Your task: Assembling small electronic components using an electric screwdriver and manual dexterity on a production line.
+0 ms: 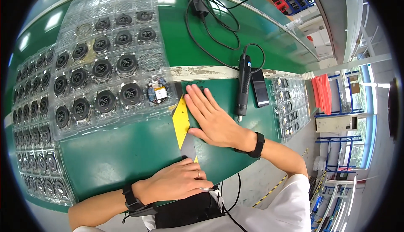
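My right hand (212,120) lies flat and palm down on the green table, fingers stretched out, beside a yellow-and-black strip of tape (182,122). Nothing shows in it. At the table's near edge my left hand (176,180) is closed, its fingers curled under. A bit of silvery metal (206,188) peeks out by its thumb, but the thing itself is hidden. Left of my right hand, a clear plastic tray (113,124) holds rows of round black watch-like modules (105,101). One pocket at its near right corner has an open module with a bare circuit board (158,92).
A black electric screwdriver (243,84) and a dark phone (260,89) lie right of my hand. Its cable runs to a black power adapter (198,5). More filled trays stand at far left (63,164) and right (288,133). A worn pale strip (202,73) crosses the table.
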`<action>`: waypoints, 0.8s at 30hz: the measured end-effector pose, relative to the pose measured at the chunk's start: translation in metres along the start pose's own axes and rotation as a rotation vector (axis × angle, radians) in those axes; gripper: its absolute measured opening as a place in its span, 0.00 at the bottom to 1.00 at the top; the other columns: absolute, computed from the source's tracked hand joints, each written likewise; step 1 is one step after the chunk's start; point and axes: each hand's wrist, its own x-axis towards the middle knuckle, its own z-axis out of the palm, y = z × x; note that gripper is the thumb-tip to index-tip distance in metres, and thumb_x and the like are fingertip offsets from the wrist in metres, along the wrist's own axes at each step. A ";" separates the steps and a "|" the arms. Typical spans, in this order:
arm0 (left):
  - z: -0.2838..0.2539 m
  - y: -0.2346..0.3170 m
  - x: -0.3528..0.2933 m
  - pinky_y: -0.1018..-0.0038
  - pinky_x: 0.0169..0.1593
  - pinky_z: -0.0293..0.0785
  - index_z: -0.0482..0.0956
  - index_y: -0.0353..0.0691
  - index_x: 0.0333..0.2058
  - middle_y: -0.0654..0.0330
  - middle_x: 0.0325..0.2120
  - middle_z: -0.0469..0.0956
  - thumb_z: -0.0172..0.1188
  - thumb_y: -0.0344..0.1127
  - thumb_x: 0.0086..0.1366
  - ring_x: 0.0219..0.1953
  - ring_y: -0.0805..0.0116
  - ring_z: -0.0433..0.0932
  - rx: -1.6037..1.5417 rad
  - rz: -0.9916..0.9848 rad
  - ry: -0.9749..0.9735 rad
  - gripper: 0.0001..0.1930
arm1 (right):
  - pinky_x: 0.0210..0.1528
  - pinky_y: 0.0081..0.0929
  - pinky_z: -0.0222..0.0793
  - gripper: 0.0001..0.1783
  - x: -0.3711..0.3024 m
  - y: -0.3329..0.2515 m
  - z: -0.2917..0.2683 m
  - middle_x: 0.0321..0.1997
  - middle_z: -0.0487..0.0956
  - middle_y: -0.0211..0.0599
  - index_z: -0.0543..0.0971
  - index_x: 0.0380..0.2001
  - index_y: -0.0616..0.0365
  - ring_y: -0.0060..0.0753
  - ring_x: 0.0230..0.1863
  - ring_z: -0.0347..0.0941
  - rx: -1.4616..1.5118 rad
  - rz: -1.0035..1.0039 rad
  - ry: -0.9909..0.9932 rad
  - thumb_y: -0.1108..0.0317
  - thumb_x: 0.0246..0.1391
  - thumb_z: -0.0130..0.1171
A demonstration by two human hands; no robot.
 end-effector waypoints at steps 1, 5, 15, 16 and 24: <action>0.001 0.000 -0.002 0.70 0.52 0.69 0.83 0.53 0.51 0.70 0.40 0.80 0.64 0.42 0.69 0.45 0.70 0.76 0.016 0.011 0.011 0.14 | 0.82 0.52 0.35 0.47 -0.001 -0.005 0.000 0.82 0.46 0.58 0.50 0.76 0.69 0.54 0.84 0.39 0.000 -0.011 -0.005 0.49 0.67 0.52; 0.016 0.008 -0.004 0.71 0.51 0.68 0.83 0.48 0.45 0.68 0.34 0.77 0.60 0.43 0.70 0.42 0.69 0.75 0.073 0.131 0.005 0.10 | 0.83 0.50 0.34 0.47 -0.019 -0.029 -0.001 0.82 0.48 0.53 0.51 0.76 0.67 0.50 0.84 0.39 0.108 -0.195 -0.163 0.49 0.66 0.54; 0.015 0.012 -0.008 0.69 0.52 0.71 0.83 0.50 0.48 0.67 0.37 0.79 0.62 0.42 0.69 0.43 0.67 0.76 -0.012 0.088 -0.102 0.12 | 0.83 0.47 0.38 0.47 0.006 -0.021 0.005 0.83 0.50 0.39 0.53 0.77 0.59 0.41 0.84 0.42 0.063 -0.351 -0.157 0.46 0.64 0.54; 0.015 0.012 -0.007 0.69 0.52 0.71 0.83 0.49 0.49 0.67 0.37 0.79 0.61 0.42 0.69 0.43 0.66 0.76 -0.027 0.080 -0.106 0.12 | 0.83 0.48 0.38 0.47 0.003 -0.016 0.003 0.83 0.50 0.39 0.53 0.77 0.59 0.42 0.84 0.42 0.057 -0.309 -0.173 0.45 0.64 0.54; 0.015 0.011 -0.006 0.69 0.53 0.71 0.83 0.49 0.49 0.66 0.37 0.80 0.61 0.42 0.71 0.43 0.66 0.77 -0.055 0.061 -0.095 0.12 | 0.83 0.51 0.34 0.49 -0.011 -0.015 0.000 0.83 0.50 0.47 0.51 0.77 0.64 0.47 0.84 0.40 0.040 -0.161 -0.145 0.39 0.66 0.47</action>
